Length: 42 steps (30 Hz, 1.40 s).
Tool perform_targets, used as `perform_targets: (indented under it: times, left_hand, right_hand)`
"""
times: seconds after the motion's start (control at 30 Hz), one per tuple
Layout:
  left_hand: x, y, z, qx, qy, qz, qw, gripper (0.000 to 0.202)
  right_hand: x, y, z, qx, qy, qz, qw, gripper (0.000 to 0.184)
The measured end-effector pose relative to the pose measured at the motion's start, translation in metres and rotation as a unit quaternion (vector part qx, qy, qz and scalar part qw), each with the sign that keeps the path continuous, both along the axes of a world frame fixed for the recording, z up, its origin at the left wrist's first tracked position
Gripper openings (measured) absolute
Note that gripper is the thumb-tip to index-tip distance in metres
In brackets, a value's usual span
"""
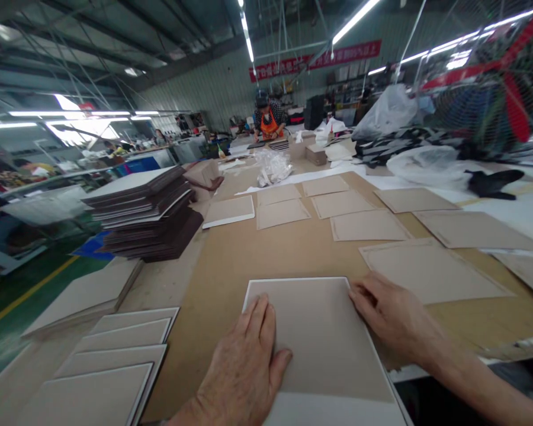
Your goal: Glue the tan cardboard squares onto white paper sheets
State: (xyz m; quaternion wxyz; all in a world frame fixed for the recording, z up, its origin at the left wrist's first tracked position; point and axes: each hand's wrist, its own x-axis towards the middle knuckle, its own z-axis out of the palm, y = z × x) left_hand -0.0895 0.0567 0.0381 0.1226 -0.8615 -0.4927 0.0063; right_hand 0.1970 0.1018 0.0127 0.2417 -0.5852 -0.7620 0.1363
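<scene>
In front of me on the table lies a beige rectangular board (320, 331) with a thin white border along its edges. My left hand (244, 355) rests flat on its left part, fingers stretched forward and thumb out to the side. At the far right corner, my right hand (382, 310) has its fingers curled and pinched on the board's edge. The undersides of those fingers are hidden. Beyond the right hand lies a loose beige sheet (430, 269), apart from the board.
More beige sheets (366, 226) are spread across the brown tabletop (222, 272). White-edged boards (102, 387) overlap at left, below a tall stack of dark boards (151, 213). Crumpled clear plastic (270, 167) lies farther back. A co-worker (269, 118) in an orange apron stands at the far end. A red-bladed fan (506, 62) is at right.
</scene>
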Motion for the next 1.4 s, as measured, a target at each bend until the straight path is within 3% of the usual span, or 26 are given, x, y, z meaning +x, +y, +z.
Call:
perform_targets:
  times: [0.13,0.3,0.53,0.67,0.8,0.93,1.1,1.17,1.23,1.3,1.4]
  left_hand:
    - [-0.001,0.0,-0.006,0.058,0.009,-0.02,0.998,0.061]
    - [-0.004,-0.001,-0.009,0.082,0.002,-0.024,0.996,0.058]
    - [-0.006,-0.001,-0.013,0.012,-0.036,0.016,0.999,0.056]
    - [-0.004,0.0,-0.01,-0.023,-0.052,0.036,0.998,0.057]
    - [0.0,-0.001,-0.004,-0.067,-0.061,0.053,0.994,0.057]
    - [-0.001,-0.002,-0.005,-0.1,-0.089,0.065,0.989,0.058]
    - [-0.01,-0.003,-0.01,-0.059,-0.227,0.053,0.971,0.06]
    - [-0.014,-0.004,-0.006,-0.004,-0.338,0.102,0.936,0.071]
    - [-0.018,-0.006,0.003,0.01,-0.47,0.183,0.863,0.082]
    - [-0.02,-0.009,0.014,-0.092,-0.605,0.235,0.755,0.081]
    - [-0.023,-0.015,0.028,-0.325,-0.729,0.233,0.555,0.068]
  right_hand:
    - [-0.002,0.015,0.0,-0.026,0.047,-0.009,0.999,0.033]
    - [-0.005,0.018,-0.002,0.003,0.085,-0.019,0.996,0.035]
    - [-0.009,0.015,0.006,0.05,0.152,-0.03,0.987,0.035]
    - [-0.014,0.017,0.015,0.012,0.238,-0.056,0.97,0.029]
    - [-0.021,0.019,0.017,-0.079,0.343,-0.058,0.934,0.029]
    - [-0.028,0.02,0.01,-0.159,0.457,-0.043,0.874,0.039]
    - [-0.032,0.01,0.023,-0.179,0.562,-0.051,0.806,0.053]
    - [-0.032,0.004,0.036,-0.167,0.598,-0.06,0.782,0.055]
    - [-0.031,0.0,0.048,-0.151,0.632,-0.078,0.756,0.056]
    - [-0.029,-0.002,0.053,-0.145,0.657,-0.093,0.733,0.056]
    - [-0.03,0.001,0.049,-0.17,0.679,-0.095,0.708,0.054]
